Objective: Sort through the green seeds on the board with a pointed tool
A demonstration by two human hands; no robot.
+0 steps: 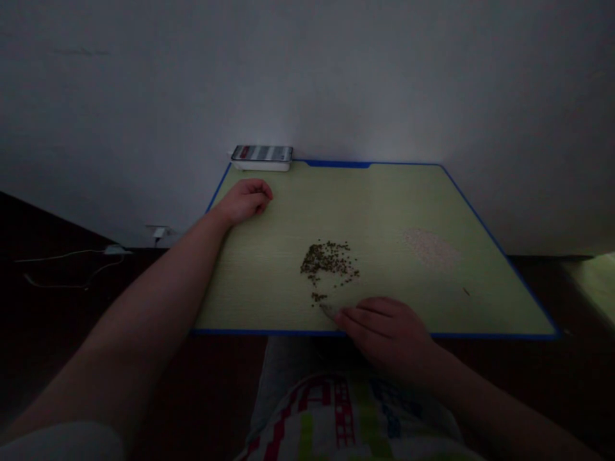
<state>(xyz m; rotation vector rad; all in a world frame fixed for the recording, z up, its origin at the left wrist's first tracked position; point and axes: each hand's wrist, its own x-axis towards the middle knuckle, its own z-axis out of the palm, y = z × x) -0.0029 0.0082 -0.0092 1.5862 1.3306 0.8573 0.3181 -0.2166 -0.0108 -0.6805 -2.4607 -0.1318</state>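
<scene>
My right hand rests at the front edge of the table, its fingers closed together on a small pale thin thing that is too dim to make out. Just beyond that tip lie a few dark grains, in front of a loose heap of small dark green-brown beans or seeds. My left hand lies at the far left of the tabletop, fingers curled in with nothing visible in them. A pale heap of fine grains, like rice, is spread on the right, apart from both hands.
The pale green table has a blue rim and stands against a grey wall. A phone lies on a white box at the back left corner. A small brown sliver lies front right. Cords and a plug are at left.
</scene>
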